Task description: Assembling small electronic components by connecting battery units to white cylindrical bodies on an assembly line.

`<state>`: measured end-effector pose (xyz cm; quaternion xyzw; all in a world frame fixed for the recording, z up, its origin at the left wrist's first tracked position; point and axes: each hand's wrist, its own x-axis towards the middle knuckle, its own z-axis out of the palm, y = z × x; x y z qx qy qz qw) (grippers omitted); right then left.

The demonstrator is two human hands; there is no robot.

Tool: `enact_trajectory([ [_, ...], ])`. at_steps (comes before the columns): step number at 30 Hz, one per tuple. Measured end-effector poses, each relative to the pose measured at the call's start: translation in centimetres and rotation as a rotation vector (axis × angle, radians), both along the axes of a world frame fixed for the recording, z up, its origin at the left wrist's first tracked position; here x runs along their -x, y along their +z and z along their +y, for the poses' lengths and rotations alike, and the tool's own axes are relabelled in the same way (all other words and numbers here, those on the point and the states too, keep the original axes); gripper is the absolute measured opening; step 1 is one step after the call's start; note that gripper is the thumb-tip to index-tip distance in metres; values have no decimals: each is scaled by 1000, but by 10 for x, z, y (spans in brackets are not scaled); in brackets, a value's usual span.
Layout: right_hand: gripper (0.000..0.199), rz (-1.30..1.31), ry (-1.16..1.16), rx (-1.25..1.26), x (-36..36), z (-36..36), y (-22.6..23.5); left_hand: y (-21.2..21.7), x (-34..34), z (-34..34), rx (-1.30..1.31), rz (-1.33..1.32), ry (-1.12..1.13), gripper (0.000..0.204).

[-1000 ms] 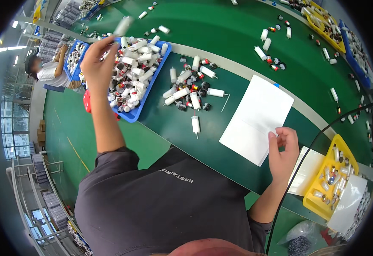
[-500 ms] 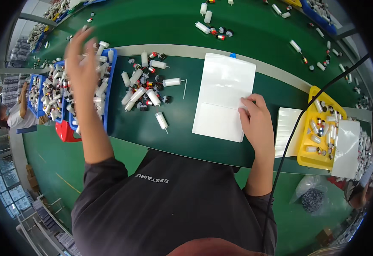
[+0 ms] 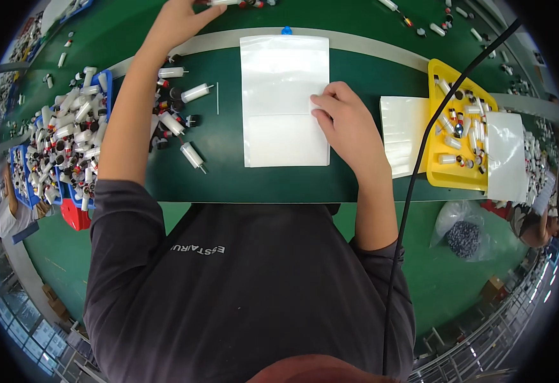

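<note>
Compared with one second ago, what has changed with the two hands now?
The left hand let go of a white cylinder near the blue bin, then moved right and farther from the body, to another white cylinder on the green belt; whether it is gripped is unclear. The right hand stayed at the right edge of the white sheet.

A factory workshop: white parts (image 3: 196, 93) lie on the tabletop (image 3: 228, 188) (heaped, too, in a blue bin (image 3: 109, 92) and a yellow bin (image 3: 455, 179)), more dot the green strip (image 3: 350, 16) beyond, other people (image 3: 12, 216) show at either side, and metal rails (image 3: 465, 359) edge the green floor (image 3: 413, 287).
</note>
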<state>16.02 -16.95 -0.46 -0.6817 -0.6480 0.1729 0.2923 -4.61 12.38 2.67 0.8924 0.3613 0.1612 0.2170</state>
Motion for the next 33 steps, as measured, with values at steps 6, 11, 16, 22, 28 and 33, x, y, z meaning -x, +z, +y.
enact_trajectory([
  [6,12,-81,38,62,-3,8,4,37,-7,-86,717,-760,-8,28],
  [11,31,-122,12,123,-3,11,10,26,-27,-142,1450,-841,58,48],
  [16,50,331,-345,-135,4,17,21,-4,-40,-136,1793,-1116,110,47],
  [22,54,378,-150,-355,50,49,21,-21,-37,-120,1796,-1222,-187,47],
  [28,48,505,-212,-556,45,55,-11,-21,-30,-132,1134,-852,-128,44],
  [33,47,221,-194,-558,42,52,-22,-24,-27,-135,1040,-814,-211,49],
])
